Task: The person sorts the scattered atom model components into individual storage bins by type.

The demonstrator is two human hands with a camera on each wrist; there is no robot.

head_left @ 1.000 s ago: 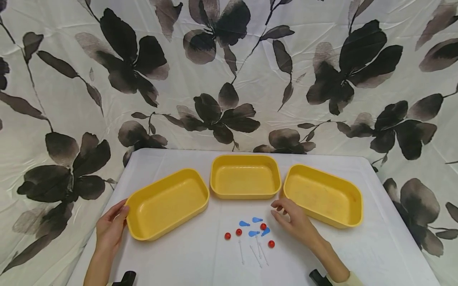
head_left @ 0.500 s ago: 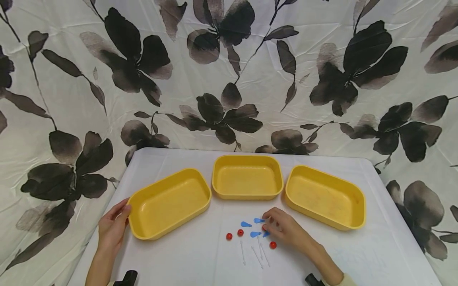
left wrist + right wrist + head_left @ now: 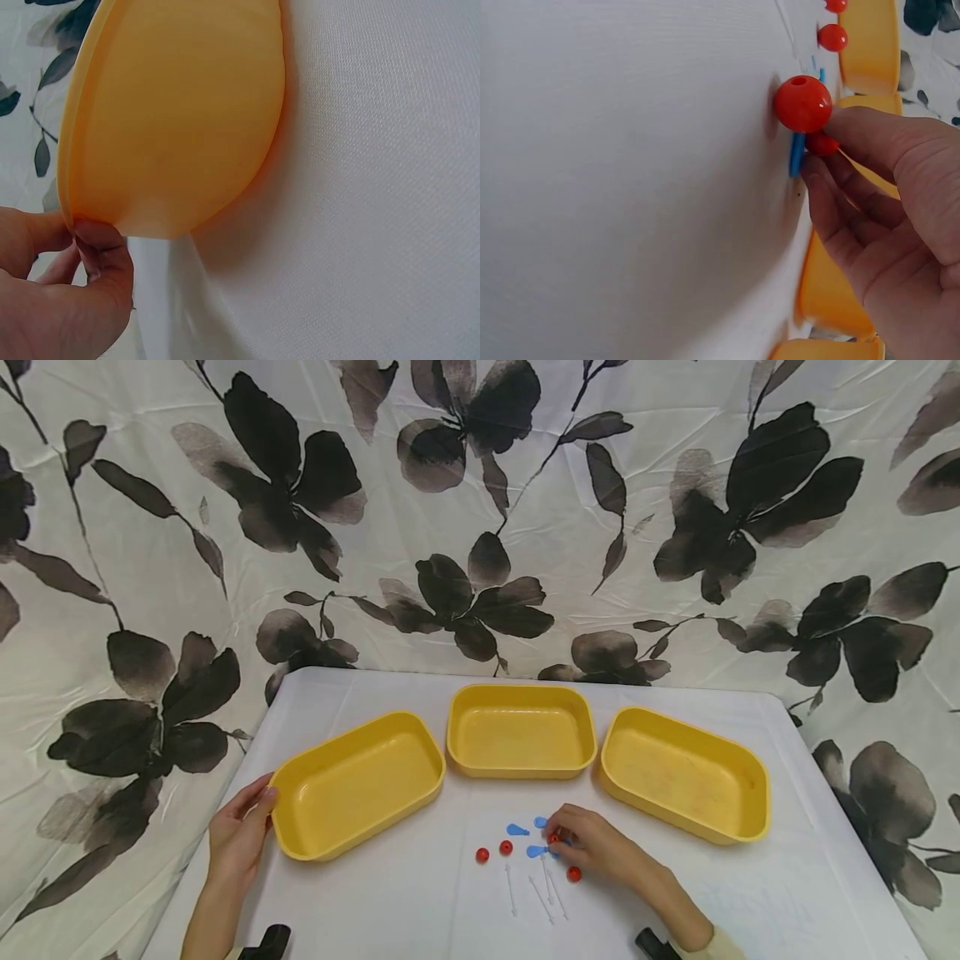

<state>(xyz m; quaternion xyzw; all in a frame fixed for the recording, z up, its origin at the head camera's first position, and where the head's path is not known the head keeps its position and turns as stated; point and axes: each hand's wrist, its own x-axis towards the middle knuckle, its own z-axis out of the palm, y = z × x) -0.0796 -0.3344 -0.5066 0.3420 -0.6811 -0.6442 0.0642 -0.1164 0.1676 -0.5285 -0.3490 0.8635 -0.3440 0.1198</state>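
My left hand (image 3: 238, 831) pinches the near left rim of the left yellow tray (image 3: 281, 768), thumb and fingers on either side of the edge in the left wrist view. Among small pieces at the table's middle, my right hand (image 3: 596, 843) has thumb and fingertips around a red bead (image 3: 823, 144). Another red bead (image 3: 802, 103), with a hole in it, lies in front of the thumb. A blue teardrop-shaped piece (image 3: 797, 155) is right at the fingertips. Two more red beads (image 3: 482, 856) lie to the left, near other blue teardrop-shaped pieces (image 3: 517, 830).
Several thin white sticks (image 3: 542, 900) lie in front of the beads. A middle yellow tray (image 3: 522, 773) and a right yellow tray (image 3: 686, 824) stand at the back of the white-covered table (image 3: 390, 902). Behind hangs a floral cloth (image 3: 360, 560).
My right hand has moved left and toward me from beside the right tray to the small pieces, its fingers closing around a red bead. My left hand keeps its hold on the tray rim.
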